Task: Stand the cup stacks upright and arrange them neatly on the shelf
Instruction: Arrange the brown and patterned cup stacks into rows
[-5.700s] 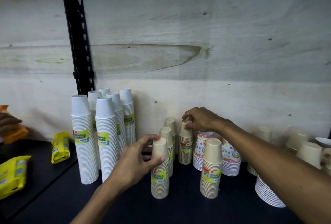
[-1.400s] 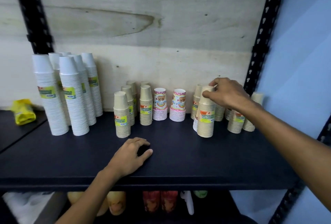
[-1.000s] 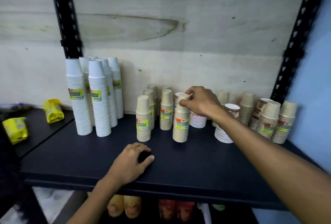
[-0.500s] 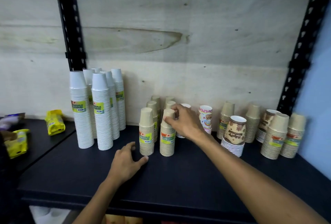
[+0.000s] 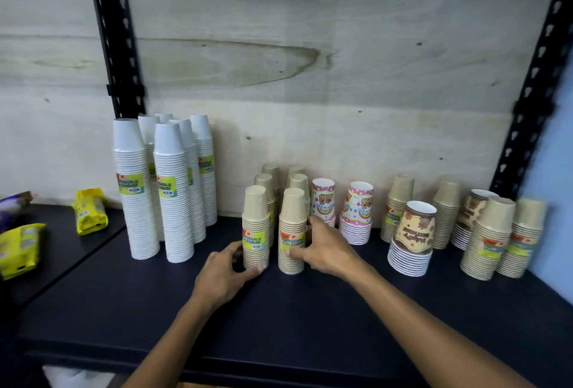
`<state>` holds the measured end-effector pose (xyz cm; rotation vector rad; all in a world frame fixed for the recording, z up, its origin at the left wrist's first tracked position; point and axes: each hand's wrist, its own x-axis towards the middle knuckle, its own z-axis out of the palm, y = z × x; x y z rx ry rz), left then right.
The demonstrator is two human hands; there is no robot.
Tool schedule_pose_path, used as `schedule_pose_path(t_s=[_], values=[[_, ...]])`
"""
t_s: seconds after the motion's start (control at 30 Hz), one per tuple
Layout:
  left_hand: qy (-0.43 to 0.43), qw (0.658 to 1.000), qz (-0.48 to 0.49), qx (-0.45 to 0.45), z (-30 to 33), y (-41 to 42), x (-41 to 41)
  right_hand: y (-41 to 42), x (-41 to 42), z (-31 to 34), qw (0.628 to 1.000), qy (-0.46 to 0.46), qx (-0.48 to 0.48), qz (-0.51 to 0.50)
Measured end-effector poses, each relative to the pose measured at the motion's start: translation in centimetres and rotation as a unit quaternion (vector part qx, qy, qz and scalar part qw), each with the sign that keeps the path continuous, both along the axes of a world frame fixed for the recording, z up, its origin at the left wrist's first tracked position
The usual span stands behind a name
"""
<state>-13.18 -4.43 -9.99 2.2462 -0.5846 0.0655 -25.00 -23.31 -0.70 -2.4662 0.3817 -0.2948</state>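
Two short tan cup stacks stand upright side by side at the middle of the dark shelf. My left hand wraps the base of the left tan stack. My right hand grips the lower part of the right tan stack. More tan stacks stand in rows behind them. Tall white cup stacks stand to the left. Two pink patterned stacks and a brown printed stack stand to the right, then several more tan stacks.
Yellow packets lie on the neighbouring shelf at the left. Black slotted uprights rise at both ends of the shelf. A pale plywood panel backs the shelf. The shelf's front edge runs below my forearms.
My right hand carried a tan stack leftward and set it beside the front tan stack. My left hand left the shelf surface and closed on the left stack's base.
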Motion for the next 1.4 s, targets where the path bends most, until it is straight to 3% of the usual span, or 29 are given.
schedule_pose_path(t_s=[0.3, 0.73, 1.13, 1.27, 1.4], values=[[-0.007, 0.999, 0.002, 0.033, -0.2, -0.2, 0.5, 0.2, 0.7, -2.5, 1.000, 0.010, 0.018, -0.007], [-0.023, 0.999, 0.002, 0.024, 0.2, -0.3, -0.2, 0.4, 0.7, -2.8, 0.999, 0.013, -0.033, -0.019], [0.004, 1.000, 0.016, 0.025, 0.7, 0.4, -1.6, -0.5, -0.1, -2.6, 0.998, 0.039, -0.041, -0.009], [-0.079, 0.990, 0.048, 0.104, 0.3, 1.1, -4.3, -3.1, -0.6, -0.8, 0.995, 0.021, -0.093, -0.037], [-0.135, 0.973, 0.070, 0.176, 0.0, 1.4, -6.3, -6.8, 0.3, 2.4, 0.969, -0.049, -0.229, -0.082]])
